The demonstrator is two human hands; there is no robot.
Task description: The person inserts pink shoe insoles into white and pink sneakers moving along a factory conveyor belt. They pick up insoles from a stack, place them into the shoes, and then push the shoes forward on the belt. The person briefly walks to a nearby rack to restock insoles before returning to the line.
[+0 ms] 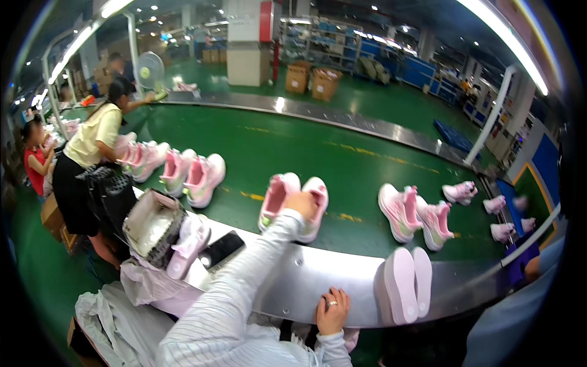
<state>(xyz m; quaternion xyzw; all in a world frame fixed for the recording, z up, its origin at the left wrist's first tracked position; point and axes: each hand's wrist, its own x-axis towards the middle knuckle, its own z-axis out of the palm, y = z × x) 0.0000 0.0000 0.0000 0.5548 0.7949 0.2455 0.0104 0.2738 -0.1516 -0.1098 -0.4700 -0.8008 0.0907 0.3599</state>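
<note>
My left hand (301, 204) reaches out in a striped sleeve over the green conveyor belt (287, 153). It grips the heel end of a pair of pink and white sneakers (278, 199) standing side by side on the belt. My right hand (332, 309), wearing a ring, rests with fingers spread on the belt's grey metal rim (306, 275) and holds nothing. A pair of sneakers lying sole-up (405, 282) sits on that rim just right of this hand.
More pink sneaker pairs stand on the belt at the left (192, 174) and right (416, 214). A black phone (221, 248), an open box (150, 227) and a loose shoe (186, 248) lie at my left. A person in a yellow top (92, 144) works at the belt's left end.
</note>
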